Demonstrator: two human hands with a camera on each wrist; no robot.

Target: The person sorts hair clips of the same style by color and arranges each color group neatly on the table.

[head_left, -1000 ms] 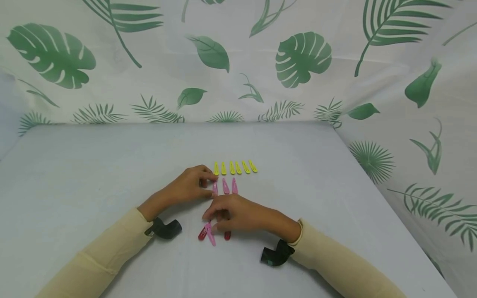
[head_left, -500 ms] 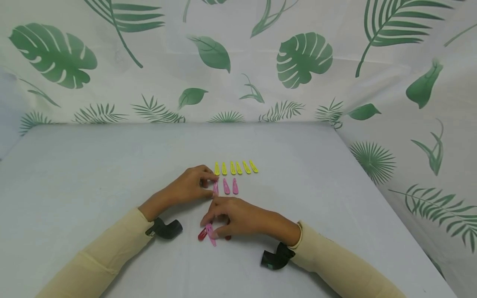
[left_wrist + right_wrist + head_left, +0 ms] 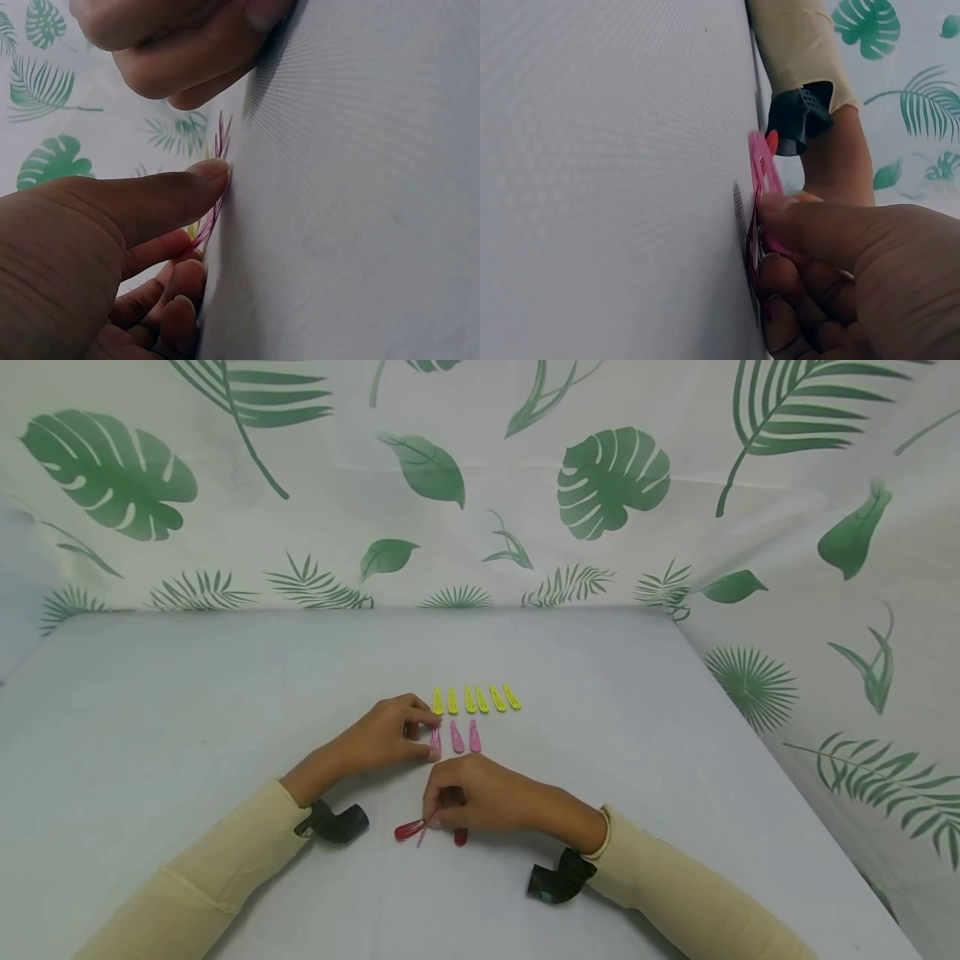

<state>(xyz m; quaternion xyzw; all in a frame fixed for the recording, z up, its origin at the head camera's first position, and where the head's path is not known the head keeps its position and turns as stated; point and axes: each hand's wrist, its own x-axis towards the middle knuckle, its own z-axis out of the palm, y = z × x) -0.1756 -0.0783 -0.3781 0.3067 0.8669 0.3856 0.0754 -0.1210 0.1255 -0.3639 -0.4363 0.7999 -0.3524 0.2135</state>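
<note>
My left hand (image 3: 382, 735) holds a pink hair clip (image 3: 436, 741) by its ends on the table, thumb at the near end and fingertips at the far end. Two more pink clips (image 3: 457, 737) lie just right of it. Nearer the front, my right hand (image 3: 480, 793) pinches another pink hair clip (image 3: 759, 154) between thumb and fingers, seen nearly edge-on in the head view. A dark red clip (image 3: 409, 829) lies under its fingertips, pointing left. Partly hidden beneath the right hand is a second red clip (image 3: 461, 837).
A row of several yellow hair clips (image 3: 470, 699) lies beyond the pink ones. Both forearms reach in over the white table (image 3: 225, 693). A leaf-print cloth (image 3: 480, 485) hangs behind the table and along its right side.
The pink clip in my right hand has turned from face-up to nearly edge-on. The red clip beside it has swung to lie more sideways. My left hand stays on its clip.
</note>
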